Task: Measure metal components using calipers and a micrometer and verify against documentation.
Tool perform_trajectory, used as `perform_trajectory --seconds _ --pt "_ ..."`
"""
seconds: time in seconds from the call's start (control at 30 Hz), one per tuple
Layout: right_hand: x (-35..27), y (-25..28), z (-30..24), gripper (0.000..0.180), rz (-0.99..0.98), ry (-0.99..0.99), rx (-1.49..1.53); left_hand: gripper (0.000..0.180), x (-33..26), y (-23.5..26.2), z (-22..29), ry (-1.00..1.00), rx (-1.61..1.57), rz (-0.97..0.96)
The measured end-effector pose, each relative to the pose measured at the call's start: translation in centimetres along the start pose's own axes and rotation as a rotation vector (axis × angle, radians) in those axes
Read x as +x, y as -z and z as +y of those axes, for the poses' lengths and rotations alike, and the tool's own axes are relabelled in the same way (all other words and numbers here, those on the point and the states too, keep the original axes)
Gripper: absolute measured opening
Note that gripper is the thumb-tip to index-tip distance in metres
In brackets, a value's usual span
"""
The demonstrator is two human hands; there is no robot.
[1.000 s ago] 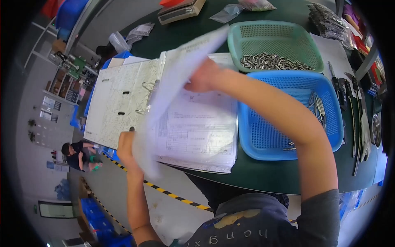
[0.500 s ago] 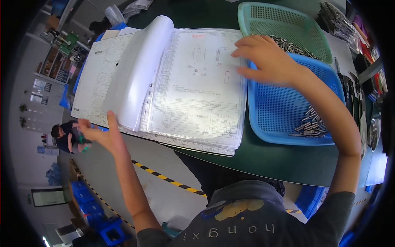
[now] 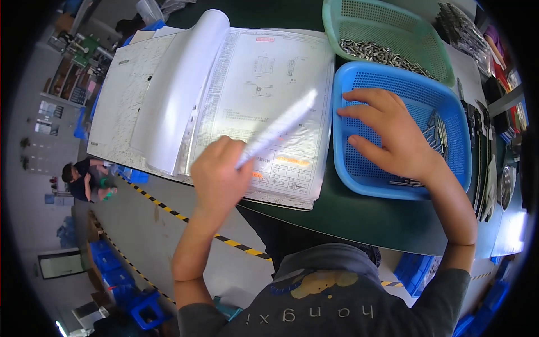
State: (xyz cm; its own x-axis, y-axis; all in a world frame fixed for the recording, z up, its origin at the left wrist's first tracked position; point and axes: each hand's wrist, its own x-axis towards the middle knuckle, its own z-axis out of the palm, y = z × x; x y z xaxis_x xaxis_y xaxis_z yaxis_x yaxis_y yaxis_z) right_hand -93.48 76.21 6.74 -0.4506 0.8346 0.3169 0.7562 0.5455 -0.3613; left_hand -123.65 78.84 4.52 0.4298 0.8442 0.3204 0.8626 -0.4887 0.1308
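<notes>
An open binder (image 3: 120, 106) of technical drawings in clear plastic sleeves lies on the green table. Over its right-hand side, my left hand (image 3: 219, 174) is closed on the edge of a plastic-sleeved page (image 3: 281, 126), raised and smeared by motion. Beneath it shows another drawing sheet (image 3: 241, 90). Several turned sleeves (image 3: 174, 112) curl up along the binder's middle. My right hand (image 3: 393, 132) has its fingers spread over a blue mesh basket (image 3: 348, 180), holding nothing that I can see. Metal pins (image 3: 441, 135) lie in that basket, partly hidden by the hand.
Behind the blue basket stands a green mesh basket (image 3: 387, 17) with many small metal pins (image 3: 382, 53). Tools (image 3: 477, 135) and a round metal dish (image 3: 506, 185) lie at the table's right. On the far left a person (image 3: 87, 177) sits beyond the striped floor tape (image 3: 168, 210).
My left hand has moved right from the binder's lower edge and closed on a page, now lifted. My right hand has shifted down and right, off the drawing to over the blue basket.
</notes>
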Motion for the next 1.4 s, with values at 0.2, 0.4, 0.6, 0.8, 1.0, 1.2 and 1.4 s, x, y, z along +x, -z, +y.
perform_trajectory --seconds 0.2,0.4,0.6,0.8,1.0,1.2,1.4 --pt "0.0 -0.6 0.8 0.036 0.046 -0.021 0.059 0.019 2.0 3.6 -3.8 0.24 -0.382 0.27" --pt "0.0 -1.0 1.6 0.044 0.133 -0.147 -0.059 0.034 2.9 6.2 -9.9 0.507 -0.342 0.592" --pt "-0.1 -0.8 1.4 0.043 0.105 -0.153 -0.033 0.048 -0.4 5.8 -8.0 0.221 0.463 0.877" --pt "0.2 -1.0 0.9 0.039 0.154 -0.124 -0.029 0.026 -2.2 0.1 2.7 -0.123 -0.217 0.179" --pt "-0.2 -0.8 1.2 0.036 0.136 -0.141 -0.009 0.016 -0.4 -0.8 1.2 -0.073 -0.3 0.225" --pt "-0.1 -0.8 0.9 0.034 0.115 -0.104 -0.024 0.026 0.1 3.9 -4.3 0.452 -0.29 0.353" --pt "-0.1 -0.7 0.6 0.034 0.094 -0.096 -0.016 0.038 0.4 5.5 -9.6 0.383 -0.437 0.468"
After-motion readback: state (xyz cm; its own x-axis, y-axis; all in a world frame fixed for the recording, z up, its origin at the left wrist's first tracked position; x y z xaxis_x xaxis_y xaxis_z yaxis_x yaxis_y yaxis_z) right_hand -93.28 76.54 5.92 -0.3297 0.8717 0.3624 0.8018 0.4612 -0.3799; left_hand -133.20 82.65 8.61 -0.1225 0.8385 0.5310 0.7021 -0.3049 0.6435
